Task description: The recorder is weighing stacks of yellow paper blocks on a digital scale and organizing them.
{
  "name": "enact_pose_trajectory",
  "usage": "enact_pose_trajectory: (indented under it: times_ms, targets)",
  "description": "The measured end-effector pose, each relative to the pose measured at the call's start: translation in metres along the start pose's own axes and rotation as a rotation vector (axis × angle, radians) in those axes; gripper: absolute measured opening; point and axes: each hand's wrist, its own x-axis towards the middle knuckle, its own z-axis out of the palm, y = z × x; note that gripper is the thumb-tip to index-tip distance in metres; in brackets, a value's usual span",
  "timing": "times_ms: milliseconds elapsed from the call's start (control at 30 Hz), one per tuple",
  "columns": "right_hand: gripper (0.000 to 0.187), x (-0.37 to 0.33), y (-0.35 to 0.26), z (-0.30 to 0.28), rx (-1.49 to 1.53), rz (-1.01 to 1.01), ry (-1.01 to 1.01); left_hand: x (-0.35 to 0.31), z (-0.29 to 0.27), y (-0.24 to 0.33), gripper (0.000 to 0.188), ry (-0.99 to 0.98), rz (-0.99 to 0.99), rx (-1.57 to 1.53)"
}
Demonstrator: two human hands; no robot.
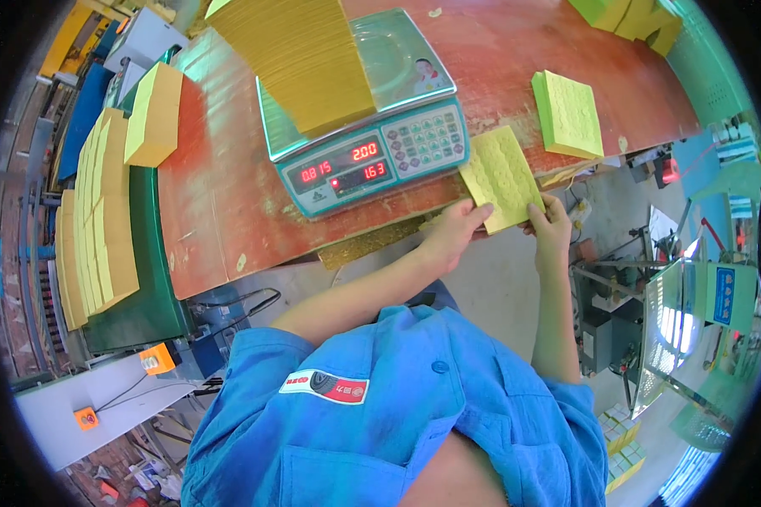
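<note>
Both hands hold a small stack of yellow embossed paper sheets (500, 179) at the table's front edge, just right of the scale. My left hand (453, 233) pinches its near left corner, thumb on top. At the near right corner, my right hand (551, 221) grips the stack with thumb and fingers. The stack's far left edge lies close to the teal digital scale (380, 169), whose red display is lit. A tall block of brown-yellow paper (304, 63) stands on the scale's pan.
On the red table (220, 203), another yellow paper stack (568, 115) lies to the right, with more at the far right corner. Several paper stacks (101, 211) line a green surface at left. Metal machine parts (617, 329) stand right of my right arm.
</note>
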Motion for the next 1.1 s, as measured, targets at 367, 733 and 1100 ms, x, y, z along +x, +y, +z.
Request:
enact_pose_trajectory:
  times_ms: [367,733,1100]
  targets:
    - [0.020,-0.019,-0.006,-0.024,0.142,-0.181,0.024,0.010,0.025,0.039,0.023,-0.022,0.139,0.256]
    - [0.018,0.048,0.006,-0.007,-0.050,-0.330,0.065,0.031,0.016,0.069,0.013,0.098,0.840,1.065]
    - [0.024,0.049,-0.021,0.000,-0.250,-0.368,0.090,0.052,0.007,0.068,0.011,0.180,0.742,1.176]
